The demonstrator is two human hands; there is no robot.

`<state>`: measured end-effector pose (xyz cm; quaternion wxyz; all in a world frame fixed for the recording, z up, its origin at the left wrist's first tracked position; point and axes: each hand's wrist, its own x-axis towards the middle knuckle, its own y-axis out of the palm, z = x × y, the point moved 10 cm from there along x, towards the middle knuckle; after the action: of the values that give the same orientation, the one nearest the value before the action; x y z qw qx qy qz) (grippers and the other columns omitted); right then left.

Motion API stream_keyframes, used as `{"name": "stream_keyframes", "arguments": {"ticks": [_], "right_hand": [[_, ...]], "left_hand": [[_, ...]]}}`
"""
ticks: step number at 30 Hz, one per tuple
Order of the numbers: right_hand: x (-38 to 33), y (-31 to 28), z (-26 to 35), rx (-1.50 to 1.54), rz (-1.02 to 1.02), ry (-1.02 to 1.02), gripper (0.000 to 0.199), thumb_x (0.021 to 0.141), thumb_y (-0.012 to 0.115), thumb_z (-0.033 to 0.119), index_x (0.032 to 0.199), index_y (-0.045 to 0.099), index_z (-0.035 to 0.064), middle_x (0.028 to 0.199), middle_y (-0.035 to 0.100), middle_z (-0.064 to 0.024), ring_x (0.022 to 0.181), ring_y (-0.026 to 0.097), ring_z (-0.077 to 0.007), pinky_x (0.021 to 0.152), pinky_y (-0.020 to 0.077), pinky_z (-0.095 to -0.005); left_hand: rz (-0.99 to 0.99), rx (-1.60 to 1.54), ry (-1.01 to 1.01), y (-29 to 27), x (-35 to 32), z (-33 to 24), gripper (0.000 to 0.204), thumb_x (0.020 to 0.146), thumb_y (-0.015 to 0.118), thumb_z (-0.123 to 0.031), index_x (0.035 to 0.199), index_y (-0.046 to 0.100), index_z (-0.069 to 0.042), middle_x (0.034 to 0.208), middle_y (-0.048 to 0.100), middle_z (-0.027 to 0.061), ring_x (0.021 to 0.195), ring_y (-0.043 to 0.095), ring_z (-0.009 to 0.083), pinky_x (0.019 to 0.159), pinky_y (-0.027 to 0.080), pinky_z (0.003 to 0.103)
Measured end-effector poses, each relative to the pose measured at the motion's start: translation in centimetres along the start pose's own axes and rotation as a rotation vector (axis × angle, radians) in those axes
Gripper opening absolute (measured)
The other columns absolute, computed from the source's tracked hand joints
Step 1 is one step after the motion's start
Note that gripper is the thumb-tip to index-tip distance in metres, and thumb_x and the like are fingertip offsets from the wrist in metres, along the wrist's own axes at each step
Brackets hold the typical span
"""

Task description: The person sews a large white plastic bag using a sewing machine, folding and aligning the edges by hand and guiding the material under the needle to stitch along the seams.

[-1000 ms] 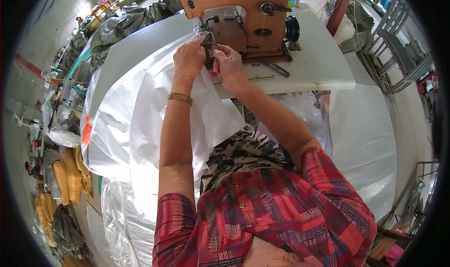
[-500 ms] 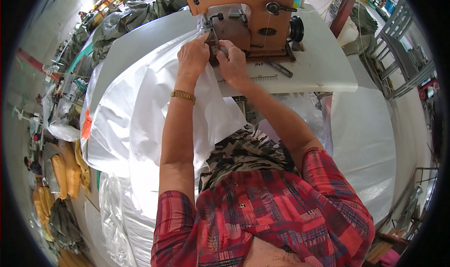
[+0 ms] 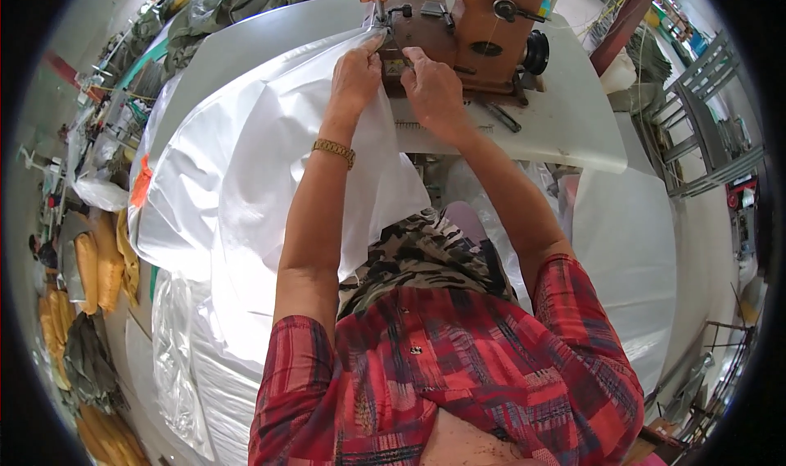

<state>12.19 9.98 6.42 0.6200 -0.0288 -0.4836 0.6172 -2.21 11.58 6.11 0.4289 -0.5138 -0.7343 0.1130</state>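
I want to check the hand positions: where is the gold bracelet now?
In the head view, the gold bracelet is on the left wrist, left of centre, over the white fabric, below the orange sewing machine.

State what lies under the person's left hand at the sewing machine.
White fabric lies under the left hand, spread over the grey table beside the orange sewing machine. The table beneath the fabric is covered.

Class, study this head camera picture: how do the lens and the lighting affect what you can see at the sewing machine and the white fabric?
Head view: fisheye bends the table edge near the dark rim; even daylight, soft shadows; white fabric nearly washed out; sewing machine and both hands sharp.
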Motion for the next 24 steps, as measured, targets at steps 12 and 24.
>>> {"name": "stream_keyframes", "arguments": {"ticks": [12,24], "right_hand": [[1.3,-0.8,3.3,-0.435,0.157,-0.402,0.029,0.089,0.055,0.012,0.115,0.058,0.0,0.072,0.067,-0.0189,0.071,0.068,-0.0372,0.061,0.0532,-0.0472],[1.1,-0.8,5.3,-0.477,0.138,-0.634,0.022,0.081,0.057,0.006,0.101,0.059,-0.0019,0.072,0.067,-0.0163,0.069,0.068,-0.0331,0.057,0.0531,-0.0421]], "left_hand": [[-0.101,-0.461,-0.082,1.0,-0.7,2.4,0.031,0.092,0.058,-0.006,0.121,0.063,0.001,0.091,0.072,0.016,0.08,0.066,0.0181,0.078,0.051,0.031],[-0.19,-0.559,-0.081,1.2,-1.0,2.4,0.028,0.09,0.059,-0.006,0.117,0.061,0.003,0.08,0.07,0.012,0.071,0.064,0.0172,0.069,0.051,0.032]]}}
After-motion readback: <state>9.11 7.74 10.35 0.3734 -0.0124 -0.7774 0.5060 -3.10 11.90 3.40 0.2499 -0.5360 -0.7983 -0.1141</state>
